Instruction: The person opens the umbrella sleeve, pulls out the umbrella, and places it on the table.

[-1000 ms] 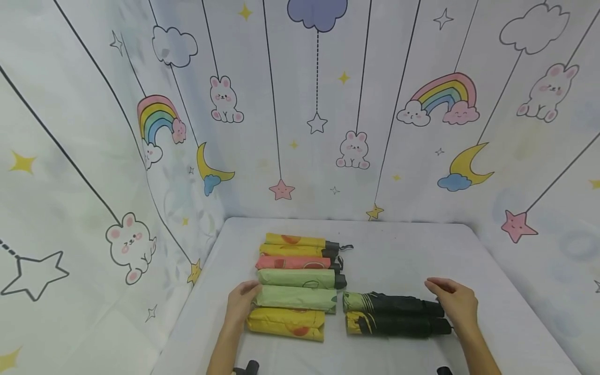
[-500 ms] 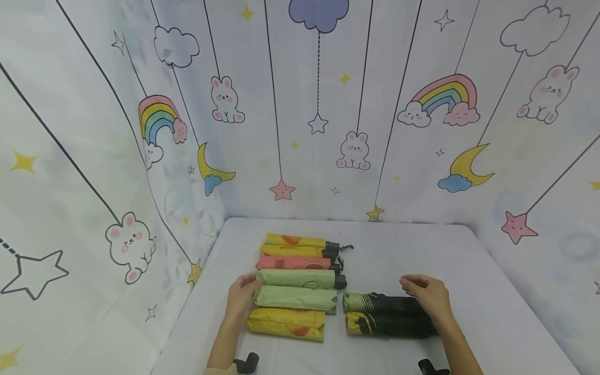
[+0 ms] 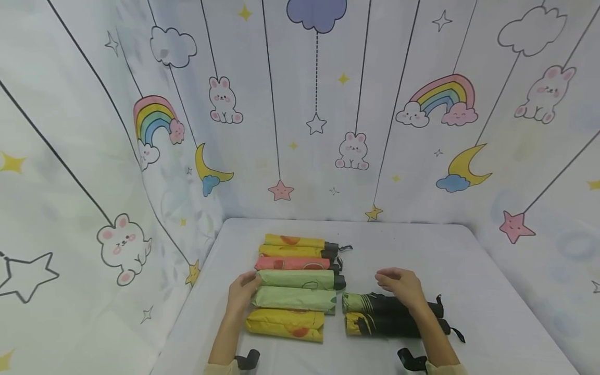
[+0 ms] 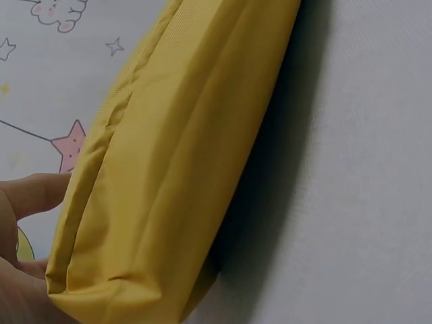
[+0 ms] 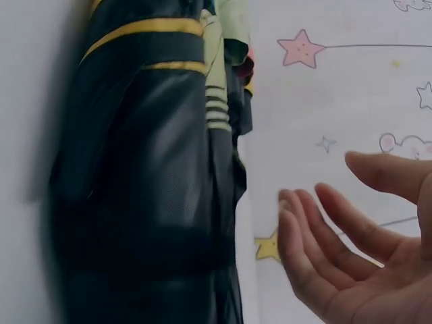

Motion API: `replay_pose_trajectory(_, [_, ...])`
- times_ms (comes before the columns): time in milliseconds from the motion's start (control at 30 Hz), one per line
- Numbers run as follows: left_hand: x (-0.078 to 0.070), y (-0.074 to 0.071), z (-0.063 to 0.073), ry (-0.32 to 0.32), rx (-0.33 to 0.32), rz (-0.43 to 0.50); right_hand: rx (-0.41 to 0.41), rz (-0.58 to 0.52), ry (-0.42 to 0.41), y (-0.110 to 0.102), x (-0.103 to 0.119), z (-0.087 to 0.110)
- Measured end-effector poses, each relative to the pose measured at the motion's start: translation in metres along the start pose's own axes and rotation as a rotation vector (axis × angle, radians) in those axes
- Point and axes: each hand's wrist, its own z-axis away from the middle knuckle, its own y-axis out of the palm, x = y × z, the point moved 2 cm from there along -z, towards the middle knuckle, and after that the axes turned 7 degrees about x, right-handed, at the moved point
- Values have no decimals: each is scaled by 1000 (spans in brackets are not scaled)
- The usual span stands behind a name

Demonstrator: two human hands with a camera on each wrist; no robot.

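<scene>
Head view: left hand (image 3: pixel 242 294) left of the green-and-black umbrella (image 3: pixel 385 302), at the ends of pale-green umbrellas (image 3: pixel 296 298); right hand (image 3: pixel 402 284) near its far side. Left wrist: fingers (image 4: pixel 37 194) partly behind a yellow umbrella (image 4: pixel 165 169); cannot tell whether gripping. Right wrist: fingers loosely curved, clear of that umbrella.

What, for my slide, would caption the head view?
Empty right grip hovers near two mostly black fabric bundles beside six colourful ones on a white table.
</scene>
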Motion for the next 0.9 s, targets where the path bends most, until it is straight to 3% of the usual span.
replay_pose_trajectory(333, [0, 0, -5, 7, -18, -29, 165, 65, -11, 31, 20, -11])
replay_pose_trajectory(900, [-1, 4, -12, 4, -37, -69, 152, 79, 71, 67, 22, -38])
